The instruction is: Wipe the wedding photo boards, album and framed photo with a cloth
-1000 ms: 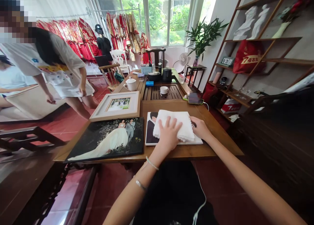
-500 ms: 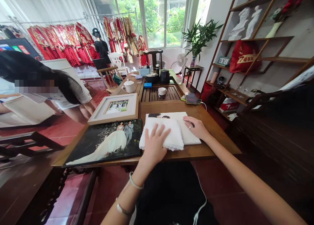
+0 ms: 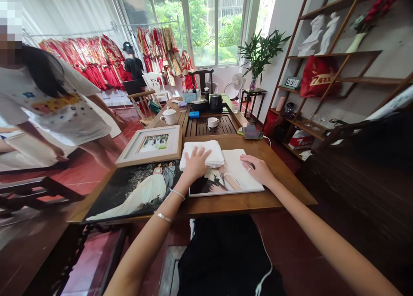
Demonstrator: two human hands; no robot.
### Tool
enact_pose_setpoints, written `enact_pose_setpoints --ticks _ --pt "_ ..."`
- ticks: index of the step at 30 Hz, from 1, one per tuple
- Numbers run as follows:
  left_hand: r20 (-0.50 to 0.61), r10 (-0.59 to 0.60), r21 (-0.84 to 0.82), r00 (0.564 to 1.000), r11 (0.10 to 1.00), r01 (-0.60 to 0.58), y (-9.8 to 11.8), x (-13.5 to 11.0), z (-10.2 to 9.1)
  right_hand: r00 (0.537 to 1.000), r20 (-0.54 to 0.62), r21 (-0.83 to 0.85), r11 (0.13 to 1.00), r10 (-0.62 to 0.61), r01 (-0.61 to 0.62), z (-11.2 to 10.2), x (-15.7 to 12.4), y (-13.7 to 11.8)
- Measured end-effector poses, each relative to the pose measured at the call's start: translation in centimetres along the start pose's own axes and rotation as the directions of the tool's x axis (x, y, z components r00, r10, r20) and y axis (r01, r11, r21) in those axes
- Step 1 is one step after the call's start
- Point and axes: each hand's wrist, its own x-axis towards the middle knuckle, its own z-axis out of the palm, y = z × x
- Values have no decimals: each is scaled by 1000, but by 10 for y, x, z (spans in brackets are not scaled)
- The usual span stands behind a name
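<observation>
My left hand (image 3: 195, 163) lies flat with its fingers spread on a folded white cloth (image 3: 206, 152), pressing it onto the far left corner of a frameless wedding photo panel (image 3: 237, 177). My right hand (image 3: 258, 169) rests with its fingers stretched out on the panel's right side, holding it down. The panel lies flat near the front edge of the wooden table (image 3: 284, 182). A couple's portrait shows on the panel below the cloth.
A large dark wedding print (image 3: 135, 190) and a white framed photo (image 3: 151, 144) lie to the left. Behind them are a slatted tea tray (image 3: 206, 124) with cup and kettle, and a phone (image 3: 251, 132). A person in white (image 3: 54, 102) stands left; shelves stand right.
My left hand slid the cloth from the panel's near edge up to its far left corner, uncovering the portrait. My right hand stayed put. The person at left straightened up.
</observation>
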Motion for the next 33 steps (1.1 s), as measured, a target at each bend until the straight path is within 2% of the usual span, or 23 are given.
enact_pose_setpoints --ticks 5,13,17,20,24,33 --pt "-29 8 20 1000 1000 -7 10 -29 4 1000 2 7 1000 5 -5 1 1 0" --pt "-72 0 25 997 1000 1 35 -106 14 1000 -9 6 1000 8 -8 2 0 1" --pt "-68 0 12 998 1000 1 44 -123 19 1000 -16 7 1000 2 -2 2 0 1" --pt "-81 0 2 997 1000 0 46 -118 18 1000 -15 4 1000 -2 2 3 0 2" --pt "-69 4 -12 998 1000 -5 45 -96 12 1000 -6 -4 1000 -8 8 2 0 2" --pt "-8 21 2 1000 1000 -21 34 -13 5 1000 13 -9 1000 -7 7 0 1 -1"
